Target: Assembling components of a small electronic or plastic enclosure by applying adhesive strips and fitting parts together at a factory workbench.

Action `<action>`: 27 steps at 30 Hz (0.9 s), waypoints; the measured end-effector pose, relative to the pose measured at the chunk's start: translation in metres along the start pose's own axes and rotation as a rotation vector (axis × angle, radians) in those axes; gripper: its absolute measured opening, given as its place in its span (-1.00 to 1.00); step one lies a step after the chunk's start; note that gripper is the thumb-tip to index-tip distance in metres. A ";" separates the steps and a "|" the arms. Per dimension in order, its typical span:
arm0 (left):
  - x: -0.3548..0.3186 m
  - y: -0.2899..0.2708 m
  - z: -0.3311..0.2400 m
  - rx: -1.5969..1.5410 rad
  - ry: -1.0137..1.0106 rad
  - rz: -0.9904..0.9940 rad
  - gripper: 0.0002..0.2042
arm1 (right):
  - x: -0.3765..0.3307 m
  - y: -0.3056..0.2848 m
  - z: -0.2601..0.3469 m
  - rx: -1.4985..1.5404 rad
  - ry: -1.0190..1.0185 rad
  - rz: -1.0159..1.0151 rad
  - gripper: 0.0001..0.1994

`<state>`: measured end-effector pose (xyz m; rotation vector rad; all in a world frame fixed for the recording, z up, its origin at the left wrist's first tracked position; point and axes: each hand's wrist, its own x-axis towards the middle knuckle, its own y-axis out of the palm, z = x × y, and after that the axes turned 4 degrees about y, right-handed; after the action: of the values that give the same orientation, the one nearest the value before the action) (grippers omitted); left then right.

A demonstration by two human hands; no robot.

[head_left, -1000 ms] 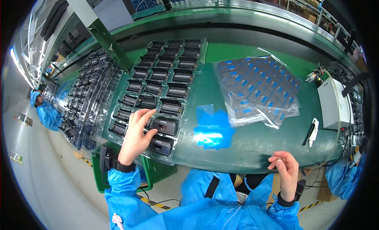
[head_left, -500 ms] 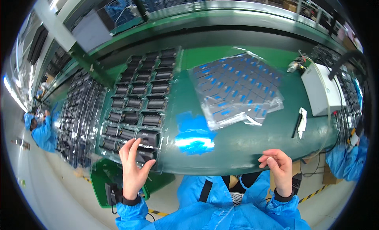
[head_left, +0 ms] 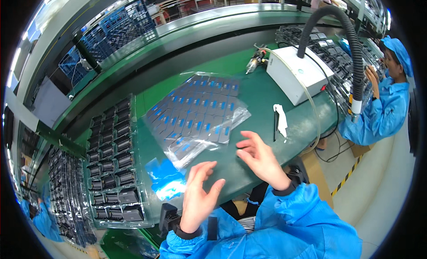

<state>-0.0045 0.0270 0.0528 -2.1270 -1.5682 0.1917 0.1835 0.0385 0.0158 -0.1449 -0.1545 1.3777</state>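
My left hand (head_left: 200, 197) hovers over the front of the green work table (head_left: 231, 188), its thumb and fingers apart and nothing in it. Close by on its left lies a shiny blue film (head_left: 165, 179). My right hand (head_left: 261, 160), also without anything in it, is held over the table with loosely curled fingers. Beyond both hands lie grey flat pieces with blue tabs (head_left: 195, 108) on clear plastic film. A clear blister tray (head_left: 144, 205) of black plastic housings (head_left: 123, 160) stands to the left.
A white box (head_left: 296, 74) with a black corrugated hose (head_left: 356, 50) stands at the right. Near it are a metal fitting with a tube (head_left: 256, 59), a white strip (head_left: 280, 119) and a thin black stick (head_left: 275, 125). Further right sits a co-worker (head_left: 382, 103) in blue.
The view has swung to the right. My left hand has left the housings in the tray and come nearer my right hand, which has reached further over the table.
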 end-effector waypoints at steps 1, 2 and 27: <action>-0.001 0.004 0.002 0.002 0.007 0.007 -0.60 | 0.008 0.009 -0.004 0.040 0.022 0.017 -0.54; -0.002 0.009 0.004 -0.140 -0.044 0.035 -0.62 | 0.013 0.018 -0.003 0.082 0.042 0.036 -0.47; 0.033 -0.013 0.047 0.553 0.148 -0.101 -0.53 | 0.056 0.020 0.027 0.381 0.128 0.260 -0.64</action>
<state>-0.0231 0.0743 0.0238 -1.5935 -1.3398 0.3758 0.1700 0.0979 0.0399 0.0689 0.2420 1.6257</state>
